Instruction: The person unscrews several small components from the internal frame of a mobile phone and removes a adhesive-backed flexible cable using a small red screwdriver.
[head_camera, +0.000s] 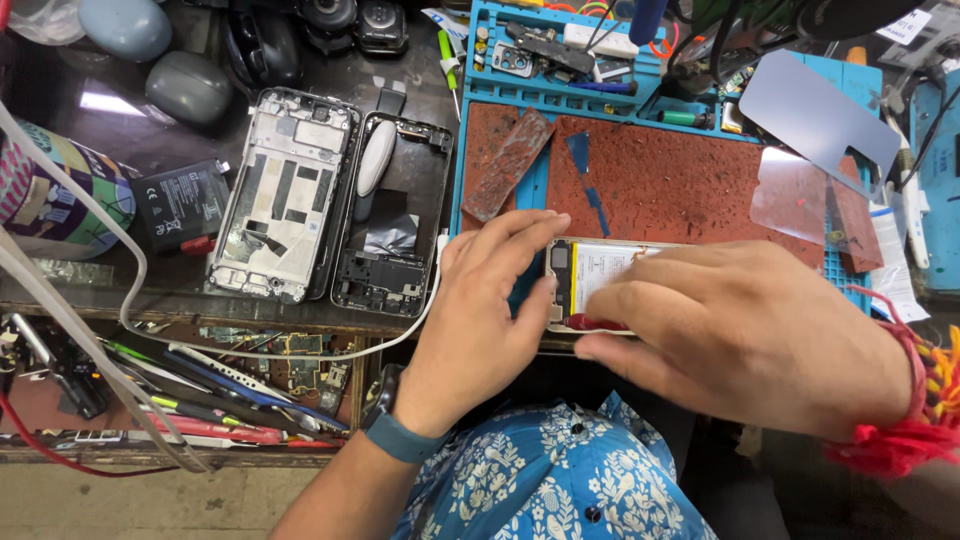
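With your left hand (478, 300) clamped on the near end of the opened phone (590, 285) and your right hand (740, 335) lying flat over its battery, fingers together, press evenly and keep the frame from sliding on the mat (690, 180).

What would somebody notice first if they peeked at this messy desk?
Probably the two hands in the middle: the left hand and right hand press on an opened phone at the near edge of a blue work mat. Left of them lie two more gutted phone frames and a black battery.
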